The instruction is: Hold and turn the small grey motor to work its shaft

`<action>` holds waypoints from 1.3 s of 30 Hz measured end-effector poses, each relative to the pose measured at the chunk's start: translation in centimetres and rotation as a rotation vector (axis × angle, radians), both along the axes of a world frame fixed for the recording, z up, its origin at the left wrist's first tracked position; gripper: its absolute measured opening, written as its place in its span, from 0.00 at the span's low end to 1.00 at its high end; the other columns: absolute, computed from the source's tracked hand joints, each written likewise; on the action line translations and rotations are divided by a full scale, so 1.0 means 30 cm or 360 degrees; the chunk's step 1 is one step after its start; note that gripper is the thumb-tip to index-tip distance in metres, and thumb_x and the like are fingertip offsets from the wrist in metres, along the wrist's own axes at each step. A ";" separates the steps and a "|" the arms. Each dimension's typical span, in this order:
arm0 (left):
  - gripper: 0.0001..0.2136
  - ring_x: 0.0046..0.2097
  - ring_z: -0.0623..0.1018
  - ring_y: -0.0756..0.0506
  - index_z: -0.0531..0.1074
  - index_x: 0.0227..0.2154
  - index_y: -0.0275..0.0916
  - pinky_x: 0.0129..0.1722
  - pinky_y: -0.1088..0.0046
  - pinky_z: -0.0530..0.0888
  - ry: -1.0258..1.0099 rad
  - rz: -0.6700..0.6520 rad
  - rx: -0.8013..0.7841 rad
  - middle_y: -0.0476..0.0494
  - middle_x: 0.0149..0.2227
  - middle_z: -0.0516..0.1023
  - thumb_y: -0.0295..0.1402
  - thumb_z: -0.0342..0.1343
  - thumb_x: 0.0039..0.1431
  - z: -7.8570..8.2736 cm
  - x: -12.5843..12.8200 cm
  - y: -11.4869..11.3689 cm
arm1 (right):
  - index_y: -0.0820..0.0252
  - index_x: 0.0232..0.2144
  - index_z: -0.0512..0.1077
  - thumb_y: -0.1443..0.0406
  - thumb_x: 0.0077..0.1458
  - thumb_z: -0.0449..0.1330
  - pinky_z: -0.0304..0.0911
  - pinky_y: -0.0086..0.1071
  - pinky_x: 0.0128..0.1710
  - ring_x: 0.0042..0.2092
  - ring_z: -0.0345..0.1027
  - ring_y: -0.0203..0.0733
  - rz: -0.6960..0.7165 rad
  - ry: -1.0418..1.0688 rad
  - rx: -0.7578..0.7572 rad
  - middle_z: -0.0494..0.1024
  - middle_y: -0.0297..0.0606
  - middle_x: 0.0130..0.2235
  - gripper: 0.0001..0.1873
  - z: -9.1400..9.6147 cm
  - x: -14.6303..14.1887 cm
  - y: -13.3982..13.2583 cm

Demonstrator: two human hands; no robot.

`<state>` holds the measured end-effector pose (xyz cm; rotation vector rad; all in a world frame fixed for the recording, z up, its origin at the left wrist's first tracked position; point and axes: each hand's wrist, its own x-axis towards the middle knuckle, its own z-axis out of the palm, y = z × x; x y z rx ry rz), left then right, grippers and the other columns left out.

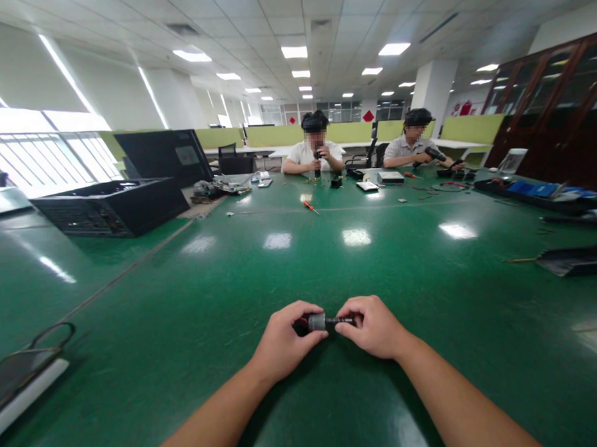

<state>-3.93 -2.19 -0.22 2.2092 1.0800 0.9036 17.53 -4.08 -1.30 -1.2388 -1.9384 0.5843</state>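
Both my hands meet low over the green table (290, 264), near its front edge. My left hand (283, 341) is closed around a small dark tool with a grey metal collar (316, 322). My right hand (371, 326) pinches the thin dark shaft (342, 320) that sticks out of that collar. The rest of the tool is hidden inside my left fist.
Two people sit at the far side, each holding a tool (433, 154). An open black computer case (112, 206) lies far left, with a red-handled screwdriver (310, 207) mid-table. Dark parts lie at the right edge (578, 259), and a flat device with a cable (21, 378) at near left.
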 end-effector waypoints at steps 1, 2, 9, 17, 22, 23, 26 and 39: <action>0.13 0.38 0.77 0.46 0.75 0.40 0.42 0.39 0.71 0.71 -0.0001 0.0002 0.0000 0.48 0.37 0.78 0.29 0.65 0.50 0.000 0.000 0.001 | 0.61 0.28 0.78 0.67 0.48 0.64 0.53 0.27 0.25 0.23 0.60 0.33 -0.0005 0.0001 -0.0001 0.71 0.31 0.23 0.03 0.000 0.001 0.000; 0.13 0.38 0.77 0.46 0.75 0.40 0.42 0.39 0.71 0.71 -0.0002 0.0003 -0.0001 0.48 0.37 0.78 0.29 0.65 0.50 0.001 0.000 0.002 | 0.61 0.28 0.78 0.67 0.48 0.64 0.53 0.27 0.25 0.23 0.60 0.33 -0.0009 0.0003 -0.0003 0.71 0.31 0.22 0.03 0.000 0.002 0.001; 0.14 0.38 0.77 0.47 0.75 0.40 0.44 0.39 0.72 0.71 -0.0007 0.0021 -0.0020 0.50 0.37 0.78 0.28 0.66 0.50 0.008 -0.001 0.002 | 0.61 0.28 0.78 0.66 0.48 0.64 0.52 0.27 0.24 0.22 0.59 0.33 -0.0011 0.0023 -0.0020 0.70 0.31 0.22 0.03 -0.001 0.005 -0.001; 0.14 0.38 0.77 0.47 0.76 0.40 0.44 0.39 0.73 0.71 -0.0016 0.0044 -0.0036 0.51 0.37 0.79 0.28 0.66 0.49 0.003 0.000 0.005 | 0.61 0.28 0.78 0.67 0.48 0.64 0.52 0.27 0.24 0.22 0.58 0.32 -0.0026 0.0033 -0.0026 0.69 0.30 0.21 0.03 -0.011 0.010 0.002; 0.13 0.37 0.77 0.47 0.76 0.39 0.43 0.39 0.72 0.71 -0.0047 0.0048 -0.0060 0.50 0.36 0.79 0.28 0.66 0.49 0.008 0.004 0.002 | 0.61 0.28 0.78 0.67 0.48 0.64 0.51 0.26 0.23 0.21 0.57 0.31 -0.0027 0.0051 -0.0026 0.69 0.30 0.21 0.03 -0.015 0.011 0.005; 0.13 0.37 0.77 0.47 0.76 0.39 0.43 0.38 0.72 0.71 -0.0053 0.0048 -0.0058 0.50 0.36 0.79 0.28 0.66 0.49 0.009 0.004 0.002 | 0.60 0.28 0.78 0.67 0.48 0.64 0.51 0.26 0.23 0.22 0.57 0.31 -0.0029 0.0052 -0.0026 0.69 0.30 0.21 0.03 -0.014 0.011 0.005; 0.13 0.38 0.77 0.46 0.76 0.39 0.43 0.39 0.72 0.71 -0.0061 0.0054 -0.0053 0.50 0.36 0.79 0.28 0.66 0.49 0.009 0.004 0.002 | 0.60 0.28 0.78 0.67 0.48 0.64 0.51 0.26 0.23 0.22 0.57 0.32 -0.0034 0.0050 -0.0032 0.69 0.30 0.21 0.03 -0.009 0.011 0.004; 0.14 0.38 0.77 0.48 0.76 0.39 0.44 0.38 0.74 0.72 -0.0088 0.0084 -0.0083 0.51 0.36 0.79 0.28 0.67 0.48 0.004 0.001 0.005 | 0.60 0.28 0.78 0.67 0.48 0.64 0.52 0.26 0.23 0.21 0.58 0.32 -0.0032 0.0064 -0.0034 0.69 0.29 0.20 0.03 -0.010 0.015 0.005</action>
